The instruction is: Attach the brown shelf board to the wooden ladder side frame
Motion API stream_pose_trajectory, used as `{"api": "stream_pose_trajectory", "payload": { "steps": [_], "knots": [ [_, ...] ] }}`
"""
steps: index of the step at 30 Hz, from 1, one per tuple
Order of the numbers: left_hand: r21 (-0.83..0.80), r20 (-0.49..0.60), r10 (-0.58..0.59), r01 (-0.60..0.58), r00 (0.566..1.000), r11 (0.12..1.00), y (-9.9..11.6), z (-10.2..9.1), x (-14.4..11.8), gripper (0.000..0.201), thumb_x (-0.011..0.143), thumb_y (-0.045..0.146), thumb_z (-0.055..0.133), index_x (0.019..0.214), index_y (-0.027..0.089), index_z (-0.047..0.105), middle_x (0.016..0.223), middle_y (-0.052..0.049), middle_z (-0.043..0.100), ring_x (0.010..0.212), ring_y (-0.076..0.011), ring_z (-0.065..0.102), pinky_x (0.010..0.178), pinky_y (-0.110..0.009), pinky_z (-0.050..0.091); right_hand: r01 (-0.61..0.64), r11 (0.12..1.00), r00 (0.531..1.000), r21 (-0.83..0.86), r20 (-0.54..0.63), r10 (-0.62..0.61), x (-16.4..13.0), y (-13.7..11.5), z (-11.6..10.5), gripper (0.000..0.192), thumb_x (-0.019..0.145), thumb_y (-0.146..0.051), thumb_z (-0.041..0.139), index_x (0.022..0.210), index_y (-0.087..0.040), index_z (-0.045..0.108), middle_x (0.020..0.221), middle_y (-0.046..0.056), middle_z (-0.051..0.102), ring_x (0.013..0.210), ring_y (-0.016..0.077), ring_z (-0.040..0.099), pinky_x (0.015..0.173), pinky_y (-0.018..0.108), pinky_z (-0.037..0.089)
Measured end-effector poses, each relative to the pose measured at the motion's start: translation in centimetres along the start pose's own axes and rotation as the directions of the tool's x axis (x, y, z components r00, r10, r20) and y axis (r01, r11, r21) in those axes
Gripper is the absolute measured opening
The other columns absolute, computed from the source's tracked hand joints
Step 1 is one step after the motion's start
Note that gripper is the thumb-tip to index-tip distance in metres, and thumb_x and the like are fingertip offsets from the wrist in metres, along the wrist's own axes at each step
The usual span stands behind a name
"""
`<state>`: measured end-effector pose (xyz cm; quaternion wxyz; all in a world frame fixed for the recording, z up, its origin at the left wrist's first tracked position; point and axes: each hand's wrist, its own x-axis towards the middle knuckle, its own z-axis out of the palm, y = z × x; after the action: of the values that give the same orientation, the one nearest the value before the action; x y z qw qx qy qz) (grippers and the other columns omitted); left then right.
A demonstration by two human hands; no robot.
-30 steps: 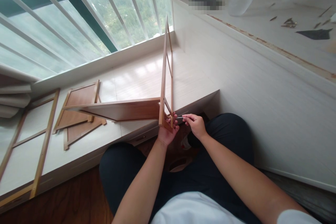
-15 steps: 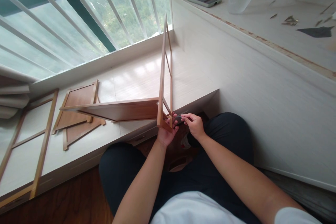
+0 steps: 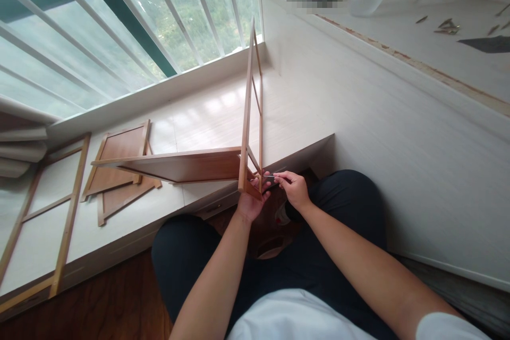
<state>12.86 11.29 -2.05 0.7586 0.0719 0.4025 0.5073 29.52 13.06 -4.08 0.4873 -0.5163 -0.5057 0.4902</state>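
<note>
At window ledge | left hand gripping upright frame, right hand pinching small tool at corner joint | 1 panel joined; 3 pieces lying loose.

Both hands forward, close together, fingers curled.
</note>
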Motion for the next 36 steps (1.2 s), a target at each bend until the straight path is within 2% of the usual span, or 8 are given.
{"api": "stream_pose_trajectory", "payload": {
  "steps": [5, 12, 25, 36],
  "knots": [
    [0.063, -0.054, 0.01, -0.007, 0.999, 0.998, 0.3, 0.5, -0.1, 0.033, 0.09, 0.021, 0.066, 0.123, 0.021, 0.07, 0.138, -0.008, 0.069, 0.081, -0.0105, 0.073, 0.06, -0.019, 0.059, -0.014, 1.0, 1.0, 0.011, 0.0, 0.014, 0.1, -0.2, -0.2, 0.029, 0.087, -0.042, 0.069, 0.098, -0.019, 0.082, 0.088, 0.009, 0.078, 0.075, 0.0189, 0.071, 0.067, 0.029, 0.057],
    [0.122, -0.152, 0.029, -0.011, 0.988, 0.992, 0.7, 0.9, 0.0, 0.027, 0.08, 0.017, 0.077, 0.107, 0.018, 0.075, 0.12, -0.007, 0.077, 0.075, -0.0099, 0.071, 0.056, -0.018, 0.056, -0.022, 1.0, 1.0, 0.014, 0.012, 0.022, 0.0, -0.5, -0.2, 0.027, 0.086, -0.04, 0.07, 0.097, -0.019, 0.082, 0.088, 0.008, 0.078, 0.076, 0.0192, 0.071, 0.067, 0.029, 0.057],
    [0.154, -0.212, 0.036, -0.003, 0.977, 0.988, 1.1, 1.6, 0.1, 0.031, 0.074, 0.018, 0.082, 0.104, 0.018, 0.076, 0.097, -0.002, 0.078, 0.067, -0.0073, 0.067, 0.052, -0.016, 0.052, 0.02, 1.0, 0.999, -0.001, -0.041, -0.02, 0.1, -0.1, -0.4, 0.023, 0.087, -0.036, 0.069, 0.096, -0.019, 0.083, 0.087, 0.007, 0.078, 0.076, 0.018, 0.071, 0.07, 0.028, 0.056],
    [0.138, -0.241, 0.04, -0.007, 0.97, 0.99, 1.0, 1.9, 0.0, 0.028, 0.075, 0.016, 0.079, 0.102, 0.017, 0.075, 0.09, 0.0, 0.075, 0.065, -0.0057, 0.065, 0.052, -0.015, 0.051, 0.024, 1.0, 0.999, 0.017, -0.038, -0.023, 0.1, -0.2, -0.3, 0.024, 0.087, -0.038, 0.07, 0.096, -0.019, 0.082, 0.086, 0.008, 0.079, 0.075, 0.0185, 0.071, 0.07, 0.03, 0.057]
  ]
}}
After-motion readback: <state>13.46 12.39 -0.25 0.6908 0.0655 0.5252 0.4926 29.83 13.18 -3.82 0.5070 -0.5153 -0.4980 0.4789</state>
